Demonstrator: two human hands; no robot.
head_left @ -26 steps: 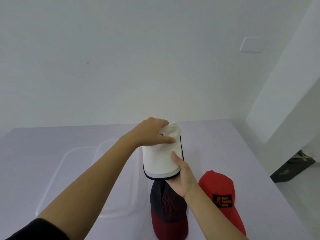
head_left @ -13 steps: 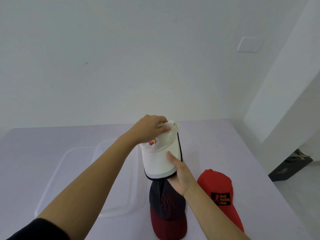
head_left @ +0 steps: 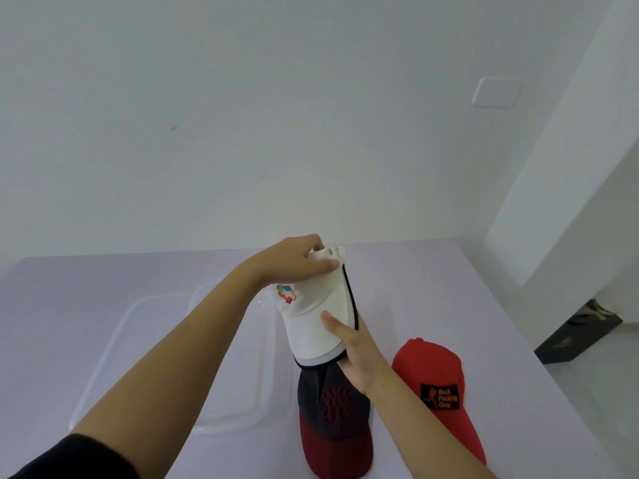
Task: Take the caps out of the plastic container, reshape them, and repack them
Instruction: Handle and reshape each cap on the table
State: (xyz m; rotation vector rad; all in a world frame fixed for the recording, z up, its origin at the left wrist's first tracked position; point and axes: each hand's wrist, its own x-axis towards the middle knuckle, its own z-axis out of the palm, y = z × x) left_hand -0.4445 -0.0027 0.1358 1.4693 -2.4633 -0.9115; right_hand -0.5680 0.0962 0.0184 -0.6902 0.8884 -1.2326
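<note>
I hold a white cap (head_left: 316,316) with a black-edged brim and a small coloured logo upright above the table. My left hand (head_left: 294,261) grips its crown at the top. My right hand (head_left: 356,350) holds the brim from below, thumb on the white face. Under them lies a navy cap with a dark red brim (head_left: 333,420). A red cap (head_left: 435,385) with a black patch lies to its right. The clear plastic container (head_left: 238,421) sits on the table to the left, partly hidden by my left arm.
A clear lid or second tray (head_left: 103,354) lies under and left of the container. The lilac table (head_left: 432,288) ends at a white wall behind and at its right edge, beyond which a dark object (head_left: 577,337) sits on the floor.
The white cap has turned in my hands, so its coloured logo now shows at the left. My left hand has shifted its grip higher on the crown.
</note>
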